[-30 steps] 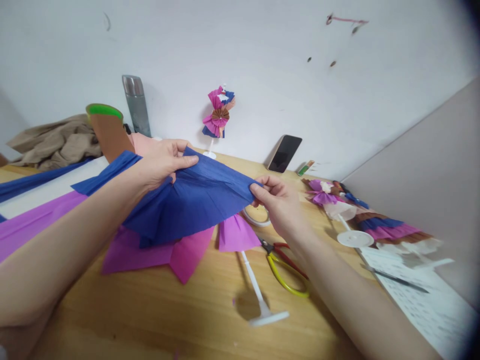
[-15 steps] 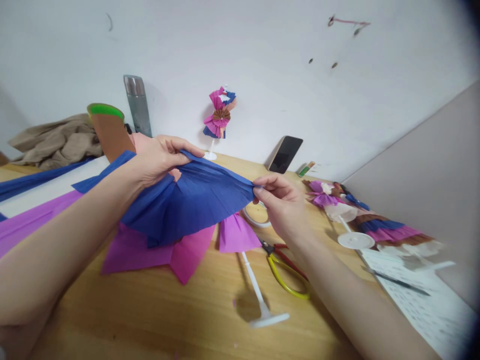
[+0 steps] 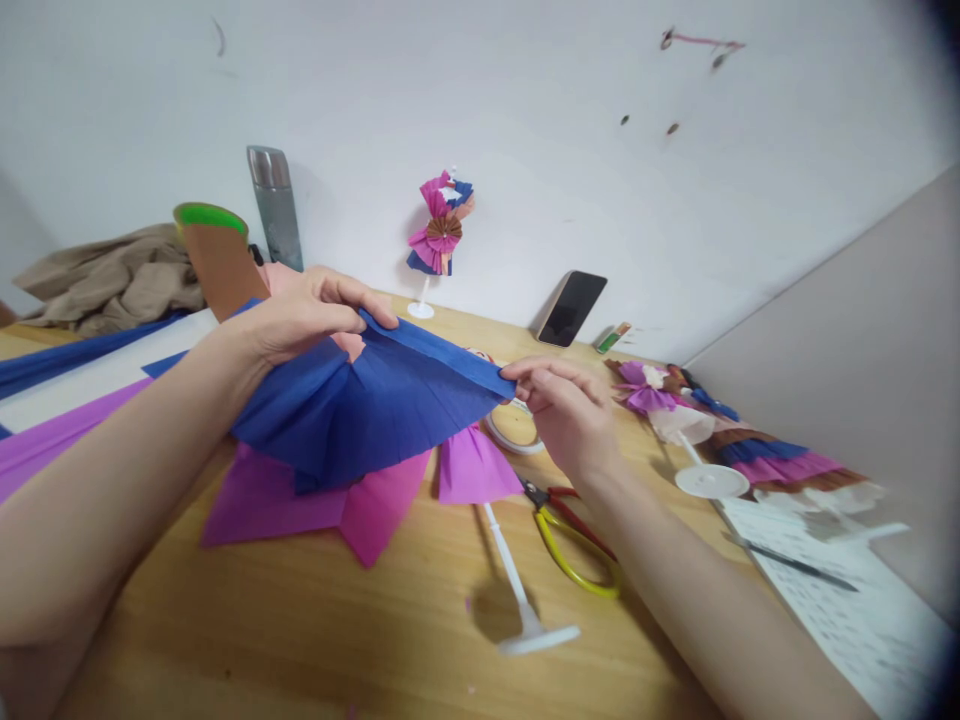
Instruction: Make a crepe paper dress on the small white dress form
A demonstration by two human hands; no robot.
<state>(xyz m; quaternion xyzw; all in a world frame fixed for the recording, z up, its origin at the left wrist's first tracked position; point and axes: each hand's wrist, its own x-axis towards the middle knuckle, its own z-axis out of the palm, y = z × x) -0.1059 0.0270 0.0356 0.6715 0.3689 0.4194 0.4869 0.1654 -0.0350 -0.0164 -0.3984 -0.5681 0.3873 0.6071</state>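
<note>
The left hand [image 3: 304, 318] is pinching the far left edge of the blue paper [image 3: 375, 405], thumb pressing down on top and the other fingers curling over the fold. The right hand [image 3: 570, 410] is pinching the paper's right corner between thumb and fingertips, the fingers lying close together. The blue paper is hanging stretched between the two hands above the table [image 3: 300, 620], pleated and fanning out toward the near side.

Under it, a pink sheet [image 3: 300, 505] is lying flat on the wood. Just right of that, a small purple skirt on a white stand [image 3: 517, 590] is lying tipped over. A tape roll [image 3: 514, 428] is sitting just beyond the right hand, and scissors [image 3: 574, 545] with yellow and red handles are lying near the right forearm. Further right, finished paper dolls [image 3: 720, 440] are lying beside a printed sheet [image 3: 847, 610]. Against the far wall, a paper-dressed figure [image 3: 439, 235], a phone [image 3: 571, 307] and a steel flask [image 3: 276, 207] are standing.
</note>
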